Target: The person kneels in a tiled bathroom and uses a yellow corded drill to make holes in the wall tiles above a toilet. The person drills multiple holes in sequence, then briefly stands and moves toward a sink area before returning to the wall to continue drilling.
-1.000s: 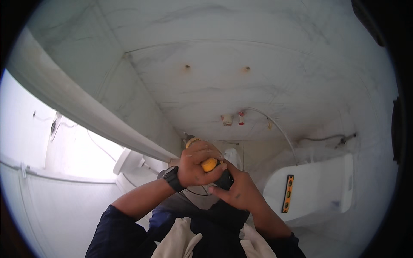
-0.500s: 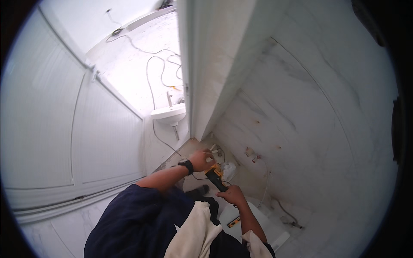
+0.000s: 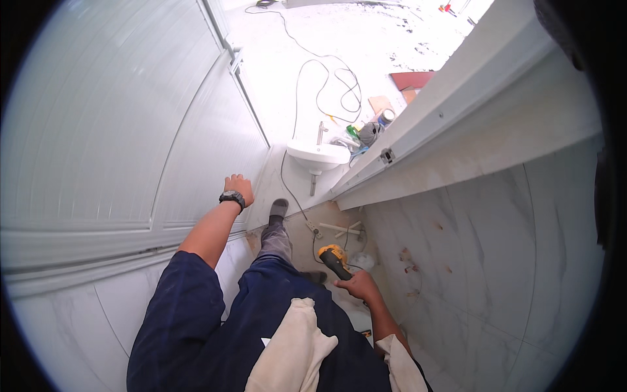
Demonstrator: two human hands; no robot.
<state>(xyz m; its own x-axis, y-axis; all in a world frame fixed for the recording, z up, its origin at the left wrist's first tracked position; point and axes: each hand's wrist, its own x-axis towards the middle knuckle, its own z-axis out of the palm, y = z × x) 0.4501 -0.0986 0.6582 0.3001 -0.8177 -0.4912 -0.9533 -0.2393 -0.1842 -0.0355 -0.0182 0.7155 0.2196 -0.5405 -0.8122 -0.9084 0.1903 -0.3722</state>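
My right hand (image 3: pixel 359 285) is closed round the black handle of a corded-looking power tool (image 3: pixel 334 259) with a yellow head, held low in front of my legs. What the tool's working end looks like is too small to tell. My left hand (image 3: pixel 239 188), with a dark watch (image 3: pixel 232 198) on its wrist, is stretched out beside the white door panel (image 3: pixel 196 163). Its fingers look apart and foreshortened, with nothing in them; whether they touch the door cannot be made out. A pale cloth (image 3: pixel 294 346) hangs down my front.
A white washbasin (image 3: pixel 319 154) stands beyond the doorway, with a long cable (image 3: pixel 297 85) looping across the floor. The cable runs to a socket strip (image 3: pixel 315 229) near white pipe pieces (image 3: pixel 341 230). A door frame (image 3: pixel 431 130) slants across the right. My foot (image 3: pixel 279 208) is at the threshold.
My left hand has left the power tool and moved left toward the door. The view has turned right, and my foot now stands forward at the threshold. My right hand keeps the tool.
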